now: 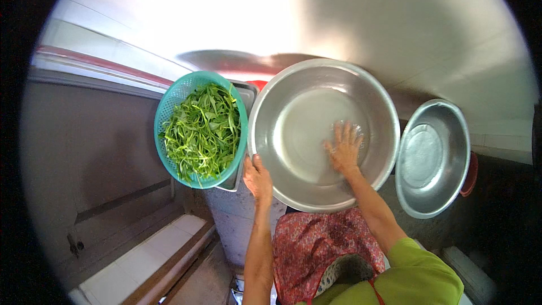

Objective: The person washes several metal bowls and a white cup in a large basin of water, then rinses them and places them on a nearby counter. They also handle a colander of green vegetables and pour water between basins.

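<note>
A large round metal basin (292, 197) stands in front of me with some water in it. Spread flat, my right hand (345, 148) touches the water inside, with small ripples around the fingertips. My left hand (257, 178) is at the basin's left rim, thumb up along the edge; its fingers are partly hidden, so how firmly it grips cannot be told. Left of it, a green plastic colander (163, 106) holds a heap of leafy green vegetables (203, 131). To the right is a second, smaller metal basin (455, 165), which looks bare inside.
A rectangular metal tray (250, 93) lies partly under the colander. Something red shows behind the large basin. A pale wall (444, 51) rises behind the basins. At the left are a dark door-like panel (114, 144) and a white tiled ledge (148, 250). A reddish container (470, 176) sits behind the smaller basin.
</note>
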Available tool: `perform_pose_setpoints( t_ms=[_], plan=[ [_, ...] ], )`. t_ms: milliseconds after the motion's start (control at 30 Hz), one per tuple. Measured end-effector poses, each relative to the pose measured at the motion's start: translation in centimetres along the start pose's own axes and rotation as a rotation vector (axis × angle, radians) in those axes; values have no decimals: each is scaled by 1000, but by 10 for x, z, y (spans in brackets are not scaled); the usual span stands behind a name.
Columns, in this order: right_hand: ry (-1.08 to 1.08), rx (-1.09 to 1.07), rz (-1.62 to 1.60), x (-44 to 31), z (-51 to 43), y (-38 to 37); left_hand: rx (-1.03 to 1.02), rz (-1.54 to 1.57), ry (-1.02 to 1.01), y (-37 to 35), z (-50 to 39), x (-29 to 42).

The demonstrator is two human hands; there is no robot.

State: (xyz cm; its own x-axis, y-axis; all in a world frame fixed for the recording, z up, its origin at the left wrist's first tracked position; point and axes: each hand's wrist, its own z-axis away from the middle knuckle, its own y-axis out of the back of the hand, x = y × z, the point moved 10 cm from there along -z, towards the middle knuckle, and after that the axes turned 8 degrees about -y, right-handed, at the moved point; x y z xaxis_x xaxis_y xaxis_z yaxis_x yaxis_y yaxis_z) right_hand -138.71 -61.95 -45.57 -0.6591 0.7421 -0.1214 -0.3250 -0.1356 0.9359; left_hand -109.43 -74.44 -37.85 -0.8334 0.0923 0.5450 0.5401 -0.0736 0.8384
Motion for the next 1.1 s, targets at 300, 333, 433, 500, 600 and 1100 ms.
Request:
perform_pose_setpoints(
  t_ms=[300, 333, 433, 500, 600, 1100],
  plan=[
    [-61, 688, -315, -122, -94, 9, 16, 532, 167, -19, 3, -15],
    [-158, 486, -206, -131, -107, -8, -3, 540, 163, -20, 3, -13],
    [-265, 419, -452, -155, -106, -17, -37, 573, 165, -22, 2, -12],
    [-184, 503, -752, -174, -92, -11, -58, 585, 200, -25, 3, -14],
    [-48, 348, -1064, -204, -62, -24, -9, 589, 141, -17, 0, -9],
    [317, -310, 455, 49, 70, 0, -17, 552, 158, -19, 8, -9]
  ],
)
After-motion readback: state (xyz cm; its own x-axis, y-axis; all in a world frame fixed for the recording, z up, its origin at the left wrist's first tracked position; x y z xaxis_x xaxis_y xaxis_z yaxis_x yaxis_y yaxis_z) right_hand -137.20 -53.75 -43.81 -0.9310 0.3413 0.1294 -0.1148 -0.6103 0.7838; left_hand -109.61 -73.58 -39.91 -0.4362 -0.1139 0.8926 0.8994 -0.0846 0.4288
